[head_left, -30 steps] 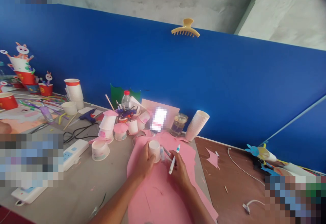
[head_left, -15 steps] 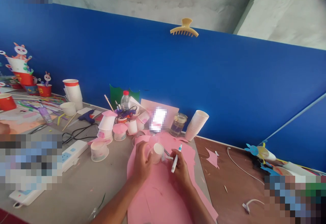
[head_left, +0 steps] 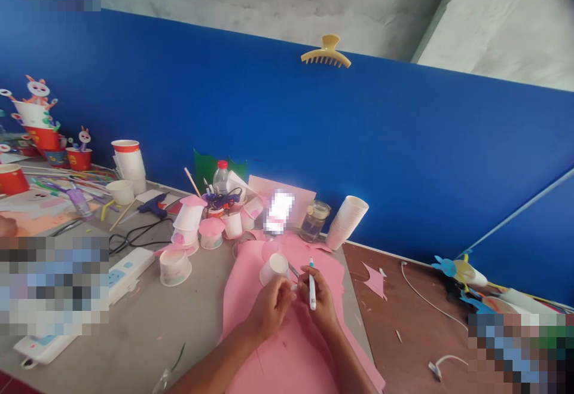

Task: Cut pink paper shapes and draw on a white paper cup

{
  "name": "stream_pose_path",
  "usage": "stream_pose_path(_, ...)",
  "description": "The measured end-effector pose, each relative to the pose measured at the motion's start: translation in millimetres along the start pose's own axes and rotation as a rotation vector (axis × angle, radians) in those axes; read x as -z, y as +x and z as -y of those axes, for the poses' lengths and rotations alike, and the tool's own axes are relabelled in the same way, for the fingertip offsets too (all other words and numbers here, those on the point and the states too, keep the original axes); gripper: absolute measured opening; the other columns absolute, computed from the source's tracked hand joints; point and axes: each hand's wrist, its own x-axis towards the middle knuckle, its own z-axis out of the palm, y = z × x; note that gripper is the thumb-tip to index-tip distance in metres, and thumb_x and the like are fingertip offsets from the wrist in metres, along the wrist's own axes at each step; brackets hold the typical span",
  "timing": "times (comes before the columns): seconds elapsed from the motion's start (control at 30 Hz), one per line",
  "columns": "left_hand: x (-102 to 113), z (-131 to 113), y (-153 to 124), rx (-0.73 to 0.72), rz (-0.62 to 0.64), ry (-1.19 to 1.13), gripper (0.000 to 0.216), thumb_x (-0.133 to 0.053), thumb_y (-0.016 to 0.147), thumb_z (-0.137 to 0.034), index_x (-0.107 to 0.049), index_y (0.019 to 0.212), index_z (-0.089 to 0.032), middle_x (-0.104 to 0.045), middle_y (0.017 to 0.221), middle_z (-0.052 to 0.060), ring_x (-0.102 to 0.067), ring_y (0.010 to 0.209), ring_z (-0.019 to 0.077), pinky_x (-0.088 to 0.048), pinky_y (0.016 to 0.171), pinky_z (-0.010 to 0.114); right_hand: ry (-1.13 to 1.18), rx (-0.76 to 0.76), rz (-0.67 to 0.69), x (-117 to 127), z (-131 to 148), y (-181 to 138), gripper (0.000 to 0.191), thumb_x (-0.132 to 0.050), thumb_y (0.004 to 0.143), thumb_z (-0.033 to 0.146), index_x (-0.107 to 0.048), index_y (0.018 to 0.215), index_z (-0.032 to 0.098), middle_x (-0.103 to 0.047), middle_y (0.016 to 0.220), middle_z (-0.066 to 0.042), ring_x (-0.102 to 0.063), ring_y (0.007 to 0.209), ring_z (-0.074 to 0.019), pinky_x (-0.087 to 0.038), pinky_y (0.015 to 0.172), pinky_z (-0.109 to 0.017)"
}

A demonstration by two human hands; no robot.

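My right hand [head_left: 319, 298] is closed around a white marker pen [head_left: 313, 295], which stands nearly upright with a light-blue end at the top. Close beside it on the left, my left hand [head_left: 271, 309] is curled with its fingers bent toward the right hand. A small pale thing shows by its fingertips, too small to name. Just beyond the left hand, a white paper cup [head_left: 274, 267] sits on a large pink sheet [head_left: 269, 364]. A grey metal tool [head_left: 293, 270] lies between cup and right hand, partly hidden.
Behind the sheet are a bright phone [head_left: 278, 211], a glass jar [head_left: 314, 222] and a leaning stack of cups [head_left: 347, 222]. To the left stand pink-trimmed cups [head_left: 210, 232], a glue gun [head_left: 153, 204] and a power strip [head_left: 130, 271]. Another person's hand [head_left: 6, 225] shows far left.
My left hand has come away from the paper cup and moved right and nearer, up to my right hand. The marker pen has turned more upright.
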Motion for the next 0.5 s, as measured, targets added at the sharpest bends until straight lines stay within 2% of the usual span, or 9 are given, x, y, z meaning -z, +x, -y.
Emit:
stream_pose_path(0.1,-0.2,-1.7,-0.2,0.052,0.051,-0.072,0.027,-0.055,0.087,-0.035,-0.05,0.107,-0.018,-0.054,0.073,-0.002,-0.048,0.061,0.0129,-0.038,0.059,0.026,0.028,0.012,0.021,-3.0,2.9,-1.8,0.022,-0.066,0.082,0.034,-0.061,0.102,0.025,-0.055,0.069,0.003,-0.051,0.057,-0.0134,-0.045,0.055,-0.027)
stream_pose_path(0.23,-0.1,-7.0,1.0,0.068,0.049,-0.088,0.016,-0.051,0.089,-0.031,-0.058,0.091,-0.017,-0.063,0.083,0.005,-0.056,0.074,0.0168,-0.041,0.068,0.029,0.069,-0.025,0.07,-6.8,10.6,-4.9,0.029,-0.071,0.079,0.038,-0.064,0.103,0.025,-0.057,0.069,0.003,-0.052,0.06,-0.0145,-0.045,0.058,-0.028)
stream_pose_path(0.3,0.2,-8.8,2.6,0.127,0.041,-0.174,0.019,-0.049,0.09,-0.034,-0.058,0.085,-0.018,-0.063,0.078,0.003,-0.055,0.07,0.016,-0.041,0.065,0.029,0.148,-0.06,0.06,-5.8,15.0,-4.2,0.035,-0.07,0.08,0.043,-0.063,0.109,0.025,-0.057,0.067,0.003,-0.05,0.057,-0.0136,-0.042,0.056,-0.028)
stream_pose_path(0.37,0.8,-9.6,4.9,0.207,0.061,-0.305,0.023,-0.05,0.089,-0.039,-0.056,0.086,-0.018,-0.058,0.069,0.0,-0.052,0.061,0.014,-0.04,0.061,0.028,0.319,-0.128,0.003,-2.2,18.8,-1.1,0.039,-0.062,0.084,0.053,-0.063,0.112,0.025,-0.055,0.061,0.004,-0.046,0.051,-0.0127,-0.038,0.051,-0.026)
stream_pose_path(0.43,2.0,-10.1,7.2,0.248,0.081,-0.397,0.028,-0.053,0.086,-0.045,-0.055,0.084,-0.017,-0.055,0.065,-0.002,-0.049,0.057,0.0126,-0.039,0.059,0.028,0.511,-0.216,-0.066,3.2,21.6,3.5,0.044,-0.055,0.085,0.062,-0.067,0.103,0.024,-0.052,0.052,0.004,-0.044,0.048,-0.0129,-0.037,0.049,-0.026)
stream_pose_path(0.5,3.6,-11.3,9.1,0.255,0.083,-0.441,0.033,-0.058,0.082,-0.049,-0.055,0.082,-0.016,-0.055,0.066,-0.001,-0.049,0.058,0.0119,-0.039,0.061,0.028,0.628,-0.292,-0.099,8.6,22.9,7.5,0.044,-0.059,0.081,0.064,-0.071,0.086,0.022,-0.049,0.046,0.004,-0.046,0.049,-0.0134,-0.04,0.052,-0.027)
